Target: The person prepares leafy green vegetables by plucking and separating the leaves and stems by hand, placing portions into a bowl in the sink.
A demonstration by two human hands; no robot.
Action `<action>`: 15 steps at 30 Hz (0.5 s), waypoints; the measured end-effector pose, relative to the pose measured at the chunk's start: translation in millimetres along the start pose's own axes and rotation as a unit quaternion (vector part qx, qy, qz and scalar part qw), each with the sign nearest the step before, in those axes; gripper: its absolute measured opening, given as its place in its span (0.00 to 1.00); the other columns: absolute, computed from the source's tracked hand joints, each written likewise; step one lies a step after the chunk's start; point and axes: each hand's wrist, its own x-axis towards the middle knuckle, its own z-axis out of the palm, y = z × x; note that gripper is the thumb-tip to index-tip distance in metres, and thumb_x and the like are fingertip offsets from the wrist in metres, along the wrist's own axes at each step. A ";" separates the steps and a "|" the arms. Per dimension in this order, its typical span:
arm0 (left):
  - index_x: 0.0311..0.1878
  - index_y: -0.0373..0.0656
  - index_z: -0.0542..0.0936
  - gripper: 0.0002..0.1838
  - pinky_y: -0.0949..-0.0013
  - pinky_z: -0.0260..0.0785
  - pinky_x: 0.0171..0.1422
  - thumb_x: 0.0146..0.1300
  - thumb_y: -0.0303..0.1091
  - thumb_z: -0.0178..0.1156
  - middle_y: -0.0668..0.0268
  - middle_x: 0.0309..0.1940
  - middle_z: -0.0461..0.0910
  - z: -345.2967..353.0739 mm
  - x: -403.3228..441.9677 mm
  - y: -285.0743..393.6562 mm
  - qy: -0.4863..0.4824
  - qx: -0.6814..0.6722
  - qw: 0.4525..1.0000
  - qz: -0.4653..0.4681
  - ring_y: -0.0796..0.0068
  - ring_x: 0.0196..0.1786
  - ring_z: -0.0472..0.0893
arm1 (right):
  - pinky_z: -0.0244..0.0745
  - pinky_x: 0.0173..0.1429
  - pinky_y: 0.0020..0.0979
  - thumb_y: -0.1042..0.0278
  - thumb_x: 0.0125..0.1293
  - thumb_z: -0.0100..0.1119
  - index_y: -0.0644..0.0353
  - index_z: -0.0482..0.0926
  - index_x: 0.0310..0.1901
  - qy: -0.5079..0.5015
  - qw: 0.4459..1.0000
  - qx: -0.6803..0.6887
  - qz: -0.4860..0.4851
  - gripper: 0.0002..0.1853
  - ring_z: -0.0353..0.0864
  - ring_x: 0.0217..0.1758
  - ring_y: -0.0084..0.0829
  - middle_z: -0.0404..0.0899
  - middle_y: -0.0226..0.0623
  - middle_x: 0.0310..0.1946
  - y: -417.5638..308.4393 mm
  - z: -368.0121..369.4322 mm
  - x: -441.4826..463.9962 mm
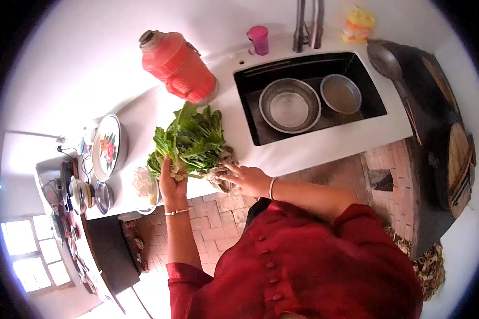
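A bunch of leafy greens (189, 139) with pale, soil-coloured root ends lies at the front of the white counter (314, 142). My left hand (173, 182) is closed around the stem base of some greens at the left of the bunch. On the right, my right hand (252, 181) touches the brownish roots (223, 175), its fingers stretched out and apart. The undersides of those fingers are hidden. Just left of my left hand stands a bowl (145, 189) with whitish contents that I cannot make out.
Behind the greens stands a red thermos flask (182, 66). The black sink (306, 139) holds a metal basin (290, 105) and a smaller bowl (340, 94). A pink cup (259, 40) is near the tap (307, 37). A flowered enamel basin (108, 147) leans at left; a ladle (386, 63) lies right.
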 end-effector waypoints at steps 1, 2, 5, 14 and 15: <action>0.35 0.41 0.75 0.05 0.72 0.69 0.31 0.63 0.32 0.57 0.66 0.27 0.76 4.2 -4.0 5.7 -0.031 -0.009 0.999 -0.021 0.74 0.28 0.75 | 0.72 0.52 0.42 0.62 0.51 0.63 0.48 0.60 0.64 -0.025 0.999 -0.015 0.014 0.36 0.75 0.49 0.45 0.53 0.55 0.64 -1.0 3.5 8.9; 0.36 0.42 0.74 0.05 0.73 0.68 0.29 0.63 0.32 0.56 0.67 0.27 0.75 4.2 -1.2 6.9 -0.013 -0.011 1.000 -0.014 0.76 0.25 0.74 | 0.72 0.52 0.42 0.62 0.51 0.63 0.48 0.60 0.64 -0.026 0.999 -0.016 0.008 0.36 0.75 0.49 0.45 0.53 0.55 0.64 0.1 12.3 15.6; 0.40 0.42 0.72 0.05 0.74 0.67 0.28 0.63 0.31 0.55 0.66 0.28 0.75 18.2 -3.6 18.7 0.014 -0.016 0.999 -0.026 0.76 0.26 0.74 | 0.71 0.51 0.41 0.59 0.52 0.63 0.42 0.61 0.64 0.009 0.992 -0.117 0.036 0.36 0.72 0.52 0.47 0.56 0.59 0.61 1.9 30.7 32.1; 0.43 0.41 0.73 0.08 0.72 0.72 0.32 0.62 0.32 0.56 0.65 0.31 0.77 5.1 23.2 48.2 -0.079 -0.031 0.996 -0.010 0.76 0.31 0.77 | 0.74 0.41 0.37 0.70 0.56 0.54 0.52 0.74 0.47 0.077 0.990 -0.091 0.070 0.15 0.74 0.40 0.39 0.68 0.42 0.38 8.2 38.7 56.6; 0.43 0.41 0.73 0.09 0.73 0.72 0.32 0.62 0.32 0.56 0.65 0.32 0.77 12.4 23.0 50.5 -0.059 -0.024 0.998 -0.001 0.76 0.32 0.77 | 0.73 0.40 0.37 0.71 0.55 0.55 0.53 0.74 0.44 0.086 0.993 -0.048 0.061 0.13 0.73 0.39 0.39 0.68 0.41 0.36 5.8 30.3 46.7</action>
